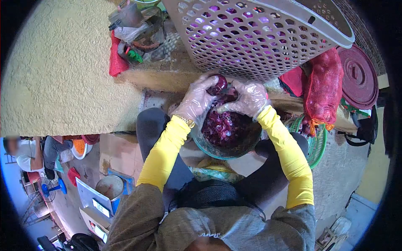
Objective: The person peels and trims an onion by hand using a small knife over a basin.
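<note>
Both my hands wear clear plastic gloves, above a dark green-rimmed basin [228,157] of purple onion peels and pieces [224,129]. My left hand [196,99] is closed on a red onion [218,85] near the basin's upper edge. Just to the right, my right hand [250,99] has its fingers bent toward the onion; what lies between them is too small to tell. A large perforated plastic basket [259,54] holding purple onions [234,19] stands right above my hands.
A red mesh sack [324,88] of onions, a green basket [320,144] and a maroon lid [358,77] are at right. Plastic bags [136,33] lie upper left. At far left are a seated person [29,154], a blue fan [54,187] and a pot [109,187].
</note>
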Demonstrator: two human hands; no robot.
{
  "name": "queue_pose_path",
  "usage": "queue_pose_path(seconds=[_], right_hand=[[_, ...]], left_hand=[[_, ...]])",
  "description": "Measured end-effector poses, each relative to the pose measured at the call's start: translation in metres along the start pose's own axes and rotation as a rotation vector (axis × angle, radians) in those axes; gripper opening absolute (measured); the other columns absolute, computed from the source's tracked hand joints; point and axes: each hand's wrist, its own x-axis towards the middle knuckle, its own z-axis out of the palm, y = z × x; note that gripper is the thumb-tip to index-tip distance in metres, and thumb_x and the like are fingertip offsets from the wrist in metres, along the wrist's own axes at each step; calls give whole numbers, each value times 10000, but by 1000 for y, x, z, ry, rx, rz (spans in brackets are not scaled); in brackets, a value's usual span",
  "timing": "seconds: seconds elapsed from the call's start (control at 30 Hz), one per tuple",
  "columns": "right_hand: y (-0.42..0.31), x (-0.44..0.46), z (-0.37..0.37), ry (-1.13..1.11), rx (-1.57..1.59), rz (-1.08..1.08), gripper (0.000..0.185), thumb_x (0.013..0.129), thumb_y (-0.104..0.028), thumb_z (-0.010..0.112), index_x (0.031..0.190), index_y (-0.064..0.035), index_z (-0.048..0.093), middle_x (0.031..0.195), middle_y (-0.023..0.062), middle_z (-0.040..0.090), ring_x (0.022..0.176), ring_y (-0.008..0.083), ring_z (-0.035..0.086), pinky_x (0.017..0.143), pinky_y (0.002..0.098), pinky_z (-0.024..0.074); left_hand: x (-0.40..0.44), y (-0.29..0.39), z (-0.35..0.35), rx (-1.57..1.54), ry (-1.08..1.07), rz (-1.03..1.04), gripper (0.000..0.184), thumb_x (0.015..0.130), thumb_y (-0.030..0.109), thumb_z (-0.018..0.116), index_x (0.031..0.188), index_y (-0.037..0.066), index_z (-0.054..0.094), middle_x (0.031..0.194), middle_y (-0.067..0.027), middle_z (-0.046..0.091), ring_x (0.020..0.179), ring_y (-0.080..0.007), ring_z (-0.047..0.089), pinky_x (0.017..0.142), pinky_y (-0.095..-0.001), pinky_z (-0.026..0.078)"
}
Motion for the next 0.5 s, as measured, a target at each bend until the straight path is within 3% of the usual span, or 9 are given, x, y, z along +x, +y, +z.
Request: queue_pose_path(seconds=[0.1, 0.17, 0.2, 0.27, 0.33, 0.4, 0.5], right_hand=[[3, -1, 0, 10, 139, 102, 685, 617, -613, 834, 1008, -75, 669, 746, 82, 673, 660, 245, 657, 656, 364, 525], [4, 2, -5, -113, 243, 339, 635, 675, -546, 839, 1019, -45, 651, 756, 73, 643, 682, 191, 607, 680, 341, 510], [5, 2, -3, -113, 243, 338, 635, 675, -546, 839, 1019, -45, 651, 756, 73, 643, 682, 191, 607, 680, 341, 510], [10, -1, 11, 24, 341, 431, 654, 736, -529, 804, 1148, -57, 616, 843, 123, 688, 770, 229, 665, 756, 349, 522], [24, -2, 32, 100, 400, 436, 610, 782, -488, 786, 1147, -34, 607, 863, 119, 682, 779, 201, 639, 772, 338, 516], [28, -2, 39, 136, 667, 453, 549, 830, -431, 761, 1157, -21, 599, 901, 117, 687, 824, 175, 635, 797, 321, 504], [38, -4, 49, 119, 581, 379, 476, 872, -391, 731, 1136, -16, 602, 884, 88, 675, 799, 145, 592, 791, 310, 491]], left_hand=[[-4, 5, 5, 105, 2, 38, 412, 908, 53, 602, 1293, -19, 472, 1189, -145, 577, 1093, -282, 599, 968, -421, 521], [-9, 9, 12, 132, 17, 30, 387, 910, 56, 601, 1274, -20, 493, 1180, -143, 588, 1084, -271, 602, 976, -420, 513], [-11, 11, 14, 161, 34, 23, 362, 912, 59, 600, 1255, -21, 515, 1172, -142, 598, 1075, -259, 605, 985, -418, 505], [-4, 9, 2, 71, 5, -2, 334, 916, 61, 595, 1235, -19, 539, 1159, -137, 611, 1072, -249, 607, 982, -420, 505], [-3, 9, 0, -21, -24, -29, 308, 919, 62, 590, 1215, -18, 563, 1147, -133, 624, 1070, -239, 609, 979, -421, 506], [-5, 10, 4, 4, -6, -3, 270, 925, 64, 583, 1184, -12, 596, 1129, -127, 643, 1066, -234, 614, 974, -429, 504], [-9, 11, 7, 46, -37, -10, 283, 911, 51, 585, 1186, -15, 597, 1113, -107, 623, 1019, -206, 606, 929, -403, 529]])
